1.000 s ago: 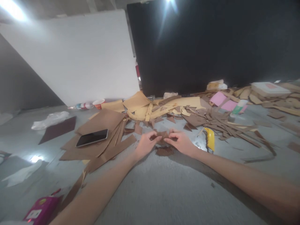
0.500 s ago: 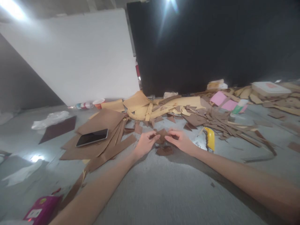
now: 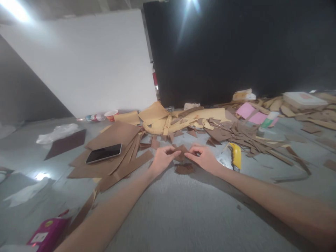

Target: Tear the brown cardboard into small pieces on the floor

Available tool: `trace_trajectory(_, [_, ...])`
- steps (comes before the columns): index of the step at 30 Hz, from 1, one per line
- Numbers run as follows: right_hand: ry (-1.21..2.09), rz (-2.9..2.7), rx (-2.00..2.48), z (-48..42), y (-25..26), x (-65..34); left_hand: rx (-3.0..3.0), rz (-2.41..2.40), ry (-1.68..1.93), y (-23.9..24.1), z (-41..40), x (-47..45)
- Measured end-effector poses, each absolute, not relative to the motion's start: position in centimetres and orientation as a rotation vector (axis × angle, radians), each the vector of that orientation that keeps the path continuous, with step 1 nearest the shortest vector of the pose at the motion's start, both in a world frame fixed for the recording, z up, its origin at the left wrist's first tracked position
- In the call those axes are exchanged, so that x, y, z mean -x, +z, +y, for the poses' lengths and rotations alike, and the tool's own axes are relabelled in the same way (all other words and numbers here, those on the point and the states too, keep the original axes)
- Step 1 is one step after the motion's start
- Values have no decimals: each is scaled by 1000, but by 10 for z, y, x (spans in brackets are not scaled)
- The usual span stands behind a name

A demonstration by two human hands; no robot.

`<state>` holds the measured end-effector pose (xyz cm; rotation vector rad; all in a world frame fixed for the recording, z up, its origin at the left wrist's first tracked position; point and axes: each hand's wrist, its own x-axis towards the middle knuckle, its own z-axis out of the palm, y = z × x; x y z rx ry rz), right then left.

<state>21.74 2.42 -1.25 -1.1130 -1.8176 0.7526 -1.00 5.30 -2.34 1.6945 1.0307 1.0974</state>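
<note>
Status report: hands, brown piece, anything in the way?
Left hand and right hand: fingertip grip on small brown piece. Second brown piece on near side. Yellow tool beyond right forearm, not between hands.

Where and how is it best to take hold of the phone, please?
Probably by the middle of its two long edges, coming from above. The phone lies flat, dark face up, on the brown sheets, so its underside is covered, while its edges stand free with nothing lying over them.
</note>
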Motion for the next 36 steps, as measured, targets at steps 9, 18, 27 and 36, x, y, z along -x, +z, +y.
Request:
trace_trajectory(9, [847, -1754, 1022, 25, -14, -219, -1550, 957, 1039, -21, 56, 12])
trace_trajectory(18, [901, -1798, 920, 25, -12, -220, -1561, 930, 1051, -22, 58, 13])
trace_trajectory(27, [875, -1821, 935, 27, -16, -220, -1594, 967, 1032, -20, 57, 14])
trace_trajectory(36, [843, -1820, 981, 24, -12, -219, -1609, 980, 1041, -21, 57, 14])
